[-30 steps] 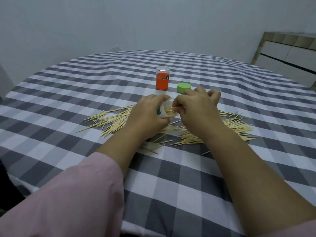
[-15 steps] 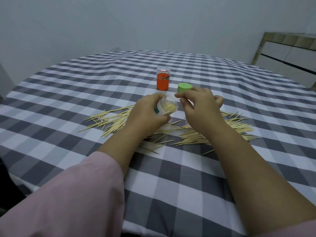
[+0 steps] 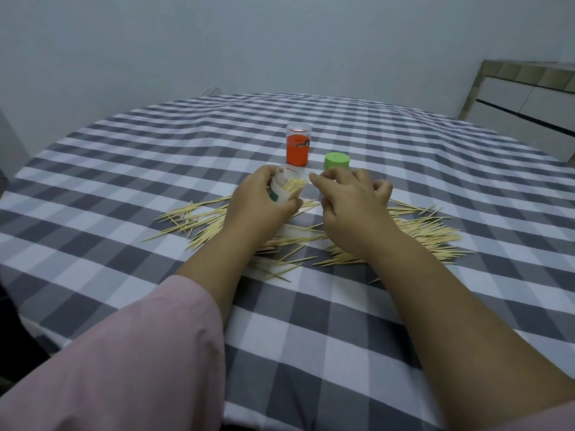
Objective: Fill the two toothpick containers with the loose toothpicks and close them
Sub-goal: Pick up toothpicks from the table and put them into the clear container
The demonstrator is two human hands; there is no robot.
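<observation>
While our left hand (image 3: 258,200) grips the clear cylindrical container (image 3: 287,189), tilted and packed with thin wooden toothpicks, our right hand (image 3: 351,206) hovers beside its mouth, fingers loosely curled and empty. Loose toothpicks (image 3: 413,234) scatter across the checked tablecloth (image 3: 311,337); an orange container (image 3: 298,149) and round green lid (image 3: 336,160) stand beyond.

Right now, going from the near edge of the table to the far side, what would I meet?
Pink sleeve → scattered wooden toothpicks → round green plastic lid → clear orange-labelled container.

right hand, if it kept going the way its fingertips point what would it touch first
The right hand points left toward the open mouth of the clear jar tilted in the left hand. It would likely meet the jar rim or the toothpicks inside first, though depth is hard to judge.
</observation>
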